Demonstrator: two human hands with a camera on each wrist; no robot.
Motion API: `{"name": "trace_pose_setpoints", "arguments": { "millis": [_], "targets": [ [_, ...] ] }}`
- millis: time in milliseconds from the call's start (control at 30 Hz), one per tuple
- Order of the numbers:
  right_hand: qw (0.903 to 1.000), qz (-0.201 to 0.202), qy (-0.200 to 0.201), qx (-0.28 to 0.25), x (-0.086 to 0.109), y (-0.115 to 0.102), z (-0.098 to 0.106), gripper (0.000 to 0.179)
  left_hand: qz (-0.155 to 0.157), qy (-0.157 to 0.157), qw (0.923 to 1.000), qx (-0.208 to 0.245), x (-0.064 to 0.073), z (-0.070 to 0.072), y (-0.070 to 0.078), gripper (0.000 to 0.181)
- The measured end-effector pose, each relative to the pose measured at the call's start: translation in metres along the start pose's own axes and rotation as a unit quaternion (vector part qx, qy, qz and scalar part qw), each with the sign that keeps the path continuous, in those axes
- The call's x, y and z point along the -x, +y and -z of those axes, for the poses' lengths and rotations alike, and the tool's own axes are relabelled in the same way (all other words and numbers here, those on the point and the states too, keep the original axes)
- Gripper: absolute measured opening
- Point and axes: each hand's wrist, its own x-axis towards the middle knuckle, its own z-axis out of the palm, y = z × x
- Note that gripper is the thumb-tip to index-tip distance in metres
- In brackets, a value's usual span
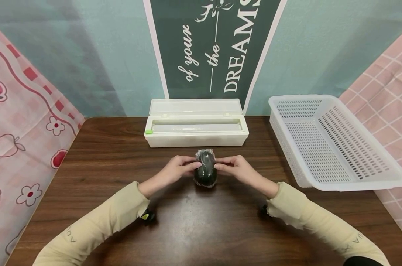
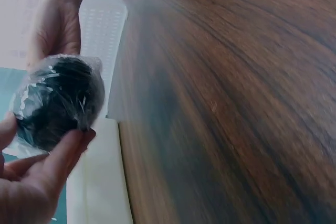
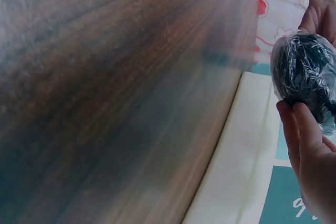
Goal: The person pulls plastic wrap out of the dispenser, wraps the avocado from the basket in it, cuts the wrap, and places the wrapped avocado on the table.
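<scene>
A dark green, glossy, oval piece of produce (image 1: 205, 169), wrapped in clear cling film, is between the two hands near the middle of the table. My left hand (image 1: 178, 170) grips its left side, thumb on the near face and fingers behind. From the other side my right hand (image 1: 235, 169) holds it the same way. In the left wrist view the cling film (image 2: 93, 72) is crinkled and bunched about the produce. Fingertips press up under the wrapped produce (image 3: 303, 72) in the right wrist view, which holds it above the tabletop.
Behind the hands stands a white cling film dispenser box (image 1: 197, 140), its clear lid (image 1: 195, 107) raised and a roll (image 1: 197, 127) inside. A green slider (image 1: 149, 132) sits at its left end. At the right is a white perforated plastic basket (image 1: 307, 177) on the brown wooden table (image 1: 201, 236).
</scene>
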Motion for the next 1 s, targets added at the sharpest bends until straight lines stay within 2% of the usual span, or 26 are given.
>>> {"name": "trace_pose_setpoints", "arguments": {
  "millis": [67,133,367,600,800,1000],
  "targets": [
    [0.9996,-0.016,-0.004,-0.024,0.0,0.001,0.0,0.034,0.014,-0.006,0.9994,0.03,0.0,-0.002,0.001,0.039],
    [0.9986,-0.031,-0.007,-0.042,0.001,0.003,-0.001,0.033,0.026,-0.006,0.9988,0.04,0.0,-0.004,0.001,0.039],
    [0.9955,-0.067,-0.022,-0.064,0.001,0.012,-0.004,0.033,0.06,-0.026,0.9978,0.006,0.002,-0.006,-0.005,0.04],
    [0.99,-0.099,-0.031,-0.095,0.002,0.026,-0.009,0.035,0.084,-0.039,0.9956,0.019,0.004,-0.009,-0.017,0.039],
    [0.9868,-0.108,-0.046,-0.111,0.002,0.034,-0.012,0.037,0.097,-0.033,0.9941,0.034,0.004,-0.012,-0.027,0.037],
    [0.9866,-0.119,-0.033,-0.107,-0.001,0.038,-0.014,0.037,0.101,-0.022,0.9944,0.02,0.0,-0.012,-0.033,0.037]
  ]
}}
